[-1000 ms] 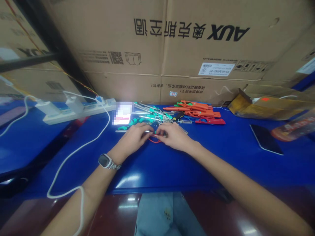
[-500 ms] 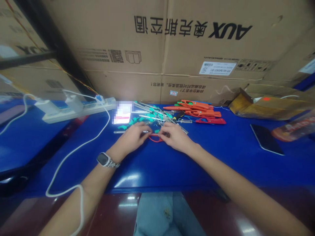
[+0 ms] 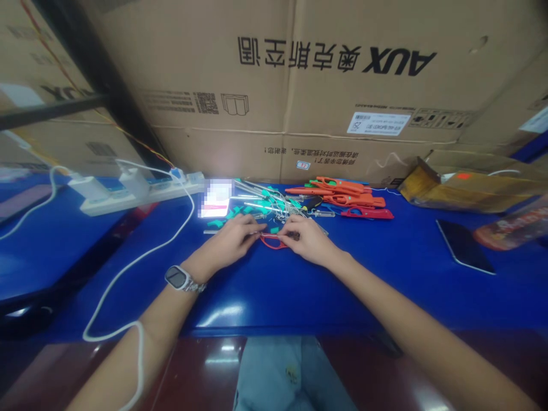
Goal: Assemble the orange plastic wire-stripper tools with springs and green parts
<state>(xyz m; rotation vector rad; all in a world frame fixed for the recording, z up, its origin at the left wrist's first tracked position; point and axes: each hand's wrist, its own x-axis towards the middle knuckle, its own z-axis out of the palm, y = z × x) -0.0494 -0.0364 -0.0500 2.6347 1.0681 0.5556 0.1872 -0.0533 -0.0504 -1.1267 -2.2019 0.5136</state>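
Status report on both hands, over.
Left hand and right hand both pinched on the red plastic piece, down on the blue table. Pile of green parts and metal rods just behind. Nothing between the hands.

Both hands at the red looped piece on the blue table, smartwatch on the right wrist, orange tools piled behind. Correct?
Not quite. The smartwatch is on the left wrist, not the right; the head view shows it. The rest stands: the left hand and right hand meet at the red looped piece on the blue table, with the orange tools piled behind.
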